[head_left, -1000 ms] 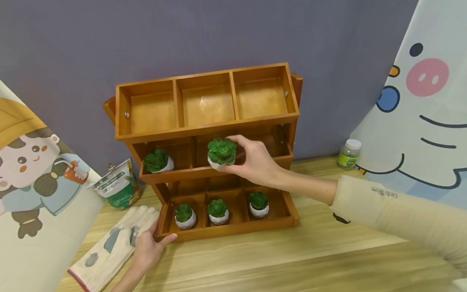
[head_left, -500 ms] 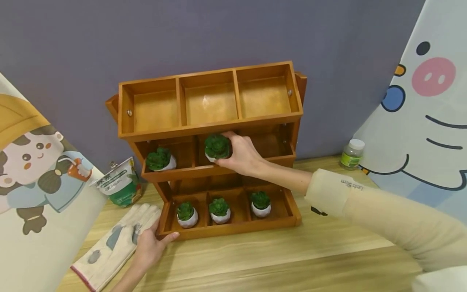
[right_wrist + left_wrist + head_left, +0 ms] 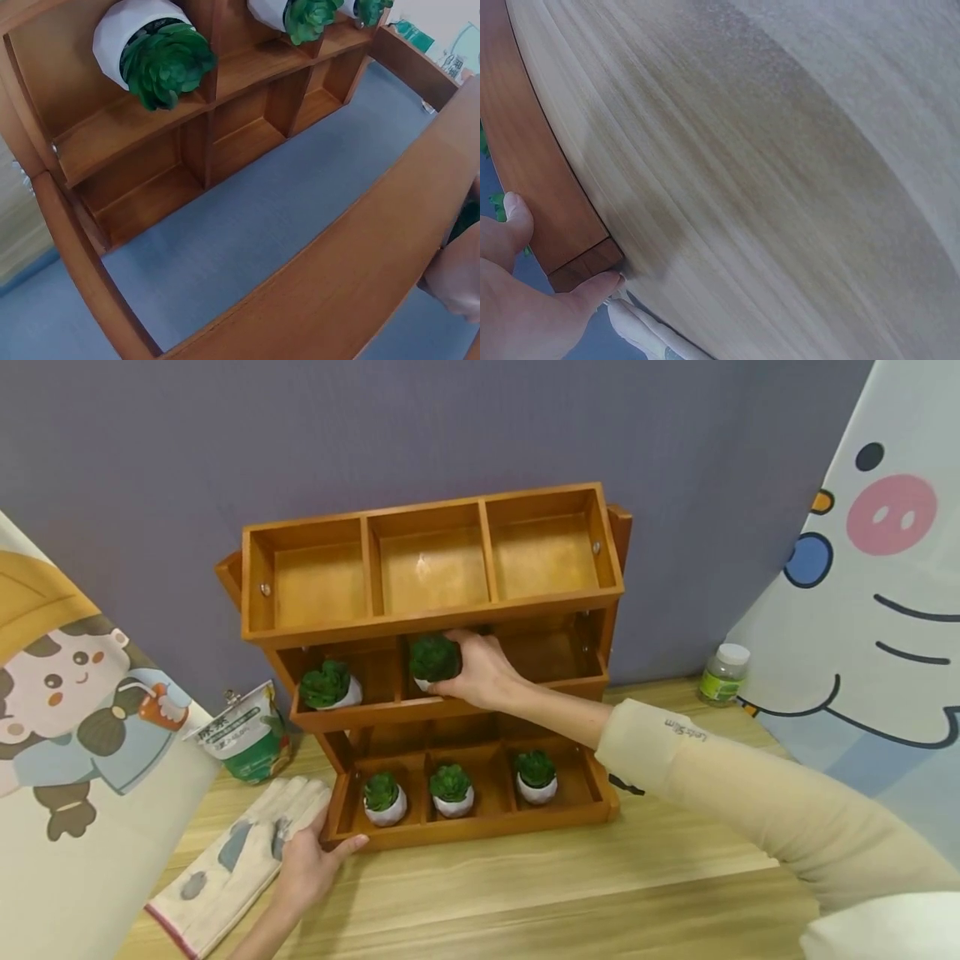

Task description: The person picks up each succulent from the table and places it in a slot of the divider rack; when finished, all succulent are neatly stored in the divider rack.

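A three-tier wooden shelf [image 3: 438,622] stands against the grey wall in the head view. My right hand [image 3: 483,672] grips a small succulent [image 3: 433,656] in a white pot, inside the middle tier's centre compartment. Its pot is mostly hidden by the leaves and front board. Another potted succulent [image 3: 326,685] leans in the compartment to its left. On the bottom tier sit three more: a left succulent [image 3: 382,797], a centre succulent [image 3: 452,789] and a right succulent [image 3: 536,775]. My left hand [image 3: 303,872] grips the shelf's lower left corner, thumb along the front board [image 3: 544,172].
A white work glove [image 3: 232,860] lies on the wooden table [image 3: 480,902] beside my left hand. Behind it stands a green and white pouch [image 3: 251,743] with a clip. A small lidded jar [image 3: 723,675] stands to the right. Cartoon-printed panels flank both sides.
My right hand has carried the succulent left and back from in front of the shelf into the middle tier's centre compartment. My left hand stays on the shelf's corner.
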The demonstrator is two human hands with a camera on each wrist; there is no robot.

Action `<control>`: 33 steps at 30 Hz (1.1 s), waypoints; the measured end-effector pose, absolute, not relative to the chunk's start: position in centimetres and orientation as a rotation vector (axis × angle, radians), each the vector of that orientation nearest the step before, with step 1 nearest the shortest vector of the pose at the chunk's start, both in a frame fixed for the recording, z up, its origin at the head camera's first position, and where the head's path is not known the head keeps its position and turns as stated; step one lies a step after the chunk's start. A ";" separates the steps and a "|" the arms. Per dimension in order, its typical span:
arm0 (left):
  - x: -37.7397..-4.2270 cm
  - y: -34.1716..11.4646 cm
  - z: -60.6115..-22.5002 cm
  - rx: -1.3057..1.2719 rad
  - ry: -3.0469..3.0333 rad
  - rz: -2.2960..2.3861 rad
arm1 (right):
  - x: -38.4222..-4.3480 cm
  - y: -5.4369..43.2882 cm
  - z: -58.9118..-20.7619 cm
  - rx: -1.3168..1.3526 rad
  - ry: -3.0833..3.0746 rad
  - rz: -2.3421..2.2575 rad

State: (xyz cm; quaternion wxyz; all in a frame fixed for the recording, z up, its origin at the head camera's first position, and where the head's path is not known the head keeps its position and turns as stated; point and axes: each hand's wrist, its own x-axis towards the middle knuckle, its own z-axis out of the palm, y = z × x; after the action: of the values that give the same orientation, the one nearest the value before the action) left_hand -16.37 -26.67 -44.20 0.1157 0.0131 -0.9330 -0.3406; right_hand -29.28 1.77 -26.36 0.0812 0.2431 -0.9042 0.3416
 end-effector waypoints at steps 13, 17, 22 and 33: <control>-16.5 -26.5 -44.0 -0.017 -2.709 -1.011 | -29.5 1.7 -25.8 0.761 -2.832 0.889; -16.5 -26.6 -43.9 -0.015 -2.717 -0.997 | -29.5 1.5 -25.9 0.825 -2.799 0.939; -16.4 -26.7 -43.9 0.044 -2.758 -1.003 | -29.2 1.1 -26.2 0.872 -2.790 0.973; -16.4 -27.0 -44.3 0.063 -2.782 -0.989 | -28.2 1.3 -26.4 0.968 -2.752 0.929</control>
State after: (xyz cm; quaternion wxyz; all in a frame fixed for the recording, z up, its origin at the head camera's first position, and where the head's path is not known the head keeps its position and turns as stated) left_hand -16.45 -27.02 -44.28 0.0938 0.0212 -0.9378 -0.3335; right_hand -28.21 1.35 -26.42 0.0400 0.3159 -0.8982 0.3032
